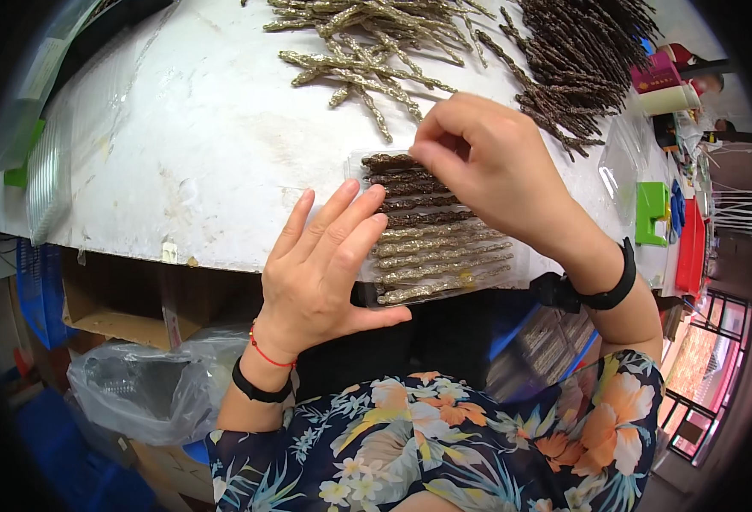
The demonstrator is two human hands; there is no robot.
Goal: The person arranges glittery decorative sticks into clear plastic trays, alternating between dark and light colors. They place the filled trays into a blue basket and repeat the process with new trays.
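A clear plastic tray [354,168] lies at the table's near edge, holding a row of dark brown glittery twisted sticks [424,203] and, closer to me, gold glittery sticks [443,246]. My left hand [325,269] rests spread at the tray's left side, fingertips on the ends of the sticks and thumb along the near edge. Over the far part of the tray is my right hand [491,160], fingers curled and thumb near the farthest brown stick; whether it grips that stick is hidden.
Loose gold sticks [363,70] are piled beyond the tray, with a heap of dark brown sticks [568,64] to their right. A green plastic holder [651,214] stands at the right. Stacked clear trays [49,185] lie far left. Below the table are a cardboard box [126,326] and a plastic bag [152,390].
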